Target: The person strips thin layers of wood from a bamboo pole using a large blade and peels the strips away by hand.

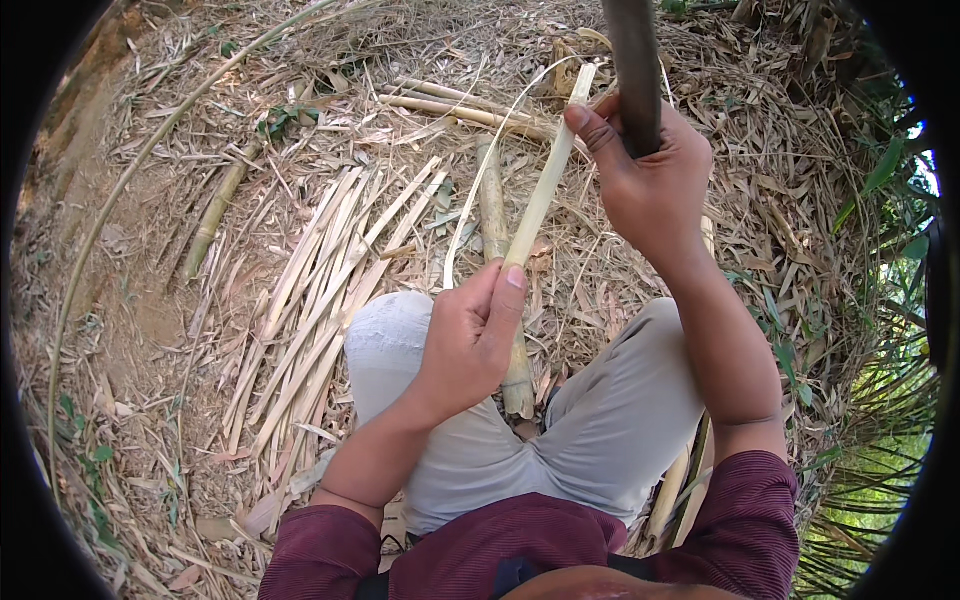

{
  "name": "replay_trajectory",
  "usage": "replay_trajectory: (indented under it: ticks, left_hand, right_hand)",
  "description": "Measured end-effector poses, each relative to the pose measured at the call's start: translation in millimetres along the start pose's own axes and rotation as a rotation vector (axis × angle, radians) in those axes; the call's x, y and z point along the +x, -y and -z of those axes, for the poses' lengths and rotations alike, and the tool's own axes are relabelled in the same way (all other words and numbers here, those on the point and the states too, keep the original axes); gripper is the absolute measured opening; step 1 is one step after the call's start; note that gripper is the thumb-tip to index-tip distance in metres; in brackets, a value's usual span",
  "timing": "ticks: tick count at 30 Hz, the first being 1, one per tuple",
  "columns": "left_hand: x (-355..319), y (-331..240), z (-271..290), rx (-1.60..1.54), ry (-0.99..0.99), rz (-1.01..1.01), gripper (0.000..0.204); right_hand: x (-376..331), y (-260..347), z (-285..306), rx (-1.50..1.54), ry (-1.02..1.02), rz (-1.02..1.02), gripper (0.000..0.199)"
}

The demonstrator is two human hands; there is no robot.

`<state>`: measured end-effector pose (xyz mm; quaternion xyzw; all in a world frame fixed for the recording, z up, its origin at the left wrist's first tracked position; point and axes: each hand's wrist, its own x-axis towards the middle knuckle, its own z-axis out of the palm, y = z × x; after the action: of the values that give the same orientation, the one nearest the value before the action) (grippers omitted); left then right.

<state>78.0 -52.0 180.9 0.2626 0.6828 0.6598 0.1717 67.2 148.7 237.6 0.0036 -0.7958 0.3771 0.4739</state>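
Note:
A pale, flat bamboo strip runs up and to the right between my hands. My left hand is closed on its lower end, thumb pressed on top. Beside it a thin, curling sliver arcs from the strip's far end down to my left hand. My right hand is wrapped round a dark, bar-shaped tool that reaches past the top edge; whether this part is blade or handle I cannot tell. The right thumb rests against the strip's upper part. My right fingers are partly hidden behind the tool.
Many split bamboo strips lie in a loose pile to the left. A bamboo pole lies on the ground between my knees. Farther off are thin bamboo pieces and another pole. Green plants edge the right side.

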Motion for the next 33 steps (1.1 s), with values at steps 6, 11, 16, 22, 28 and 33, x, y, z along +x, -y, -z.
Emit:
replay_trajectory:
  ticks: [6, 11, 16, 22, 28, 33]
  left_hand:
    - [-17, 16, -7, -0.124, 0.035, 0.096, 0.034]
    - [-5, -7, -6, -0.269, 0.085, -0.056, 0.035]
    - [-9, -5, -1, -0.384, 0.183, 0.1, 0.026]
    - [-14, 1, 7, -0.426, 0.182, 0.089, 0.027]
    - [-4, -9, 3, -0.116, 0.138, -0.188, 0.024]
    - [37, -65, -10, -0.248, 0.114, -0.024, 0.031]
  right_hand:
    - [32, -17, 29, -0.345, -0.317, 0.146, 0.021]
    - [45, -37, 56, 0.459, -0.474, -0.43, 0.032]
    - [14, -39, 42, 0.232, -0.088, -0.505, 0.037]
    - [-1, 32, 27, 0.705, 0.243, -0.6, 0.03]
    - [-6, 38, 20, 0.623, 0.291, -0.49, 0.025]
    - [-9, 40, 17, 0.568, 0.351, -0.454, 0.025]
